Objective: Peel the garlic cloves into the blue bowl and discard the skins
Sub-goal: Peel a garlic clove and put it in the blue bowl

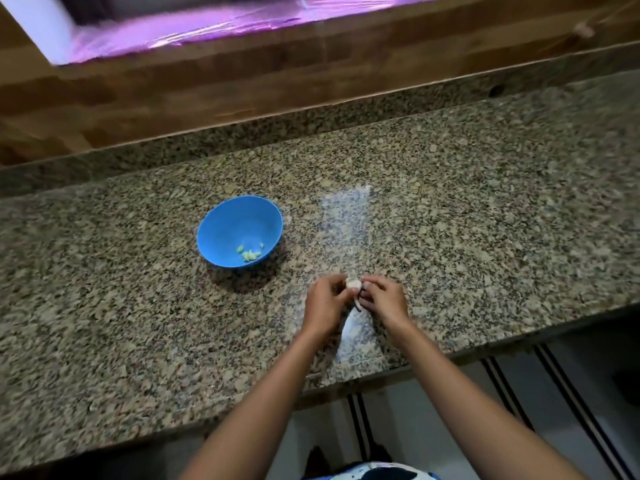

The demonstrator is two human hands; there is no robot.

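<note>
A blue bowl (221, 225) stands on the granite counter, left of centre, with several pale peeled garlic pieces (250, 253) in its bottom. Right of it and nearer me, my left hand (325, 301) and my right hand (382, 296) meet above the counter. Both pinch a whitish garlic clove (353, 283) between their fingertips. A strip of skin (356, 303) hangs down from the clove between the two hands.
The speckled granite counter (485, 220) runs across the view, with its front edge just below my forearms. A wooden wall panel (242, 84) rises behind it. A bright reflection (346, 216) lies on the stone beyond my hands.
</note>
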